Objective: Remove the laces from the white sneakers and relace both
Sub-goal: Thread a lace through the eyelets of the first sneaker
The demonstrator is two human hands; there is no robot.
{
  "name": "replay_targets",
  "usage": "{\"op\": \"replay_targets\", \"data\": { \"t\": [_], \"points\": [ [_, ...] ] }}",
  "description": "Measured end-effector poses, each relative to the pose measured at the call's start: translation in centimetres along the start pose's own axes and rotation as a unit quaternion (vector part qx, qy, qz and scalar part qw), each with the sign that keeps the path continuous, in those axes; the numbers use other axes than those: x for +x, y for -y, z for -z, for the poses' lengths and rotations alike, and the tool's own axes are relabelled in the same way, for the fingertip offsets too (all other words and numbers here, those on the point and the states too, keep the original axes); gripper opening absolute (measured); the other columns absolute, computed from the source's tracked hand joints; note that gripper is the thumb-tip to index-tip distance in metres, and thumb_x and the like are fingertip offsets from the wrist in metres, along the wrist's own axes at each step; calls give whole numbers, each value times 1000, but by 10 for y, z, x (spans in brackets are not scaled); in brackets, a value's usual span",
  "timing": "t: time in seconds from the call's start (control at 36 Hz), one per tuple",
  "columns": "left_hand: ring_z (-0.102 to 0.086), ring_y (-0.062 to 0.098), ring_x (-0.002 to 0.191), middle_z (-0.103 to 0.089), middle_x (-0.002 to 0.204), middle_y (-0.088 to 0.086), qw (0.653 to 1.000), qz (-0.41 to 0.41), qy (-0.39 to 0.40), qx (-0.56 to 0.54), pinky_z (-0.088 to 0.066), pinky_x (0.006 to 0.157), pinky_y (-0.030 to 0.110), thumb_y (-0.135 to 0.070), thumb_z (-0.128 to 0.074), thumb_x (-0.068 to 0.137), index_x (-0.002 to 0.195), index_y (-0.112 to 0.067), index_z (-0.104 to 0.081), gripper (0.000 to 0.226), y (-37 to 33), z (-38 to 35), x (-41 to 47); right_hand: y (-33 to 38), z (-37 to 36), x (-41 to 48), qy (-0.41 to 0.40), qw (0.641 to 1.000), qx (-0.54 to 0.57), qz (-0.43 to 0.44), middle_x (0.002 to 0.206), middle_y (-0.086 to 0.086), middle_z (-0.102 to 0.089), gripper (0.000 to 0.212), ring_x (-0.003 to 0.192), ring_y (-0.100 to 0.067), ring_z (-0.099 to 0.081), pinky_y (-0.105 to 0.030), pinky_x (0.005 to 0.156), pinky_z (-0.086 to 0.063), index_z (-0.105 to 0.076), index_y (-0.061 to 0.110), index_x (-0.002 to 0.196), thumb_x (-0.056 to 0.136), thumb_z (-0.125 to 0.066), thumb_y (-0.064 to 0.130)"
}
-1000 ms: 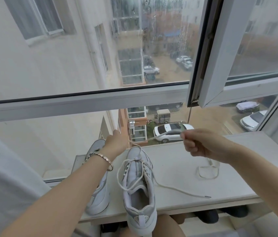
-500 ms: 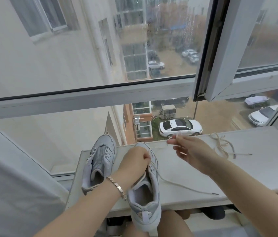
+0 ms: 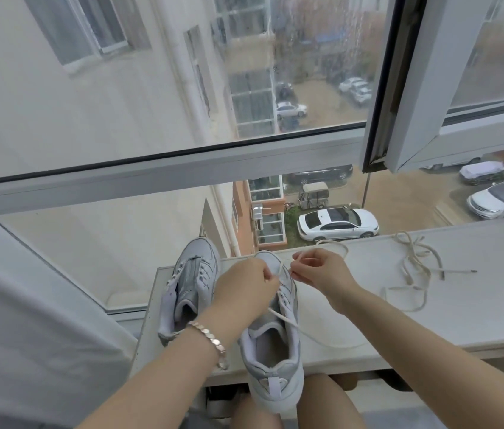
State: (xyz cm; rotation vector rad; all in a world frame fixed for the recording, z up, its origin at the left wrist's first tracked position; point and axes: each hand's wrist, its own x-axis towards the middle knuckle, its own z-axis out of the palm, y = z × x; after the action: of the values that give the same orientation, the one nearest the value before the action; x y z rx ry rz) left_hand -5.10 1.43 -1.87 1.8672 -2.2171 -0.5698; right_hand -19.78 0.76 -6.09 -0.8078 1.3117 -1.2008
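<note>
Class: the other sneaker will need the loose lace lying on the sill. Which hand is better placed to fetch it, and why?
Probably the right hand. The loose lace lies on the sill to its right, with nothing between them. The left hand would have to cross over the near sneaker.

soft grey daylight through the window (image 3: 182, 88); faint shadows, wide-angle bending, slight blur.

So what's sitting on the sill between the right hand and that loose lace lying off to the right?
Head view: bare sill separates the right hand from the loose lace.
</note>
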Motion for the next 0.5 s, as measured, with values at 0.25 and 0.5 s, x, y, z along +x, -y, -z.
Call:
{"op": "replay_targets", "data": {
  "t": [0.25,0.5],
  "points": [
    [-51,22,94,-61,78,-4,996,73,-55,20,-26,75,33,-43,-50,85,70,-21,-63,30,-10,-37,7,-7,-5,11,-20,998,-41,33,67,-9,-62,21,59,-20,-59,-27,63,-56,-60,5,65,75,-67,-12],
    [-64,17,90,-68,77,-9,982,87,-55,-157,-50,83,33,-28,-71,76,80,-28,-72,5,-3,-34,3,-14,-7,15,-9,999,-47,12,63,-8,-64,20,60,-24,-62,-33,68,-57,-61,6,65,74,-70,-10]
  ]
}}
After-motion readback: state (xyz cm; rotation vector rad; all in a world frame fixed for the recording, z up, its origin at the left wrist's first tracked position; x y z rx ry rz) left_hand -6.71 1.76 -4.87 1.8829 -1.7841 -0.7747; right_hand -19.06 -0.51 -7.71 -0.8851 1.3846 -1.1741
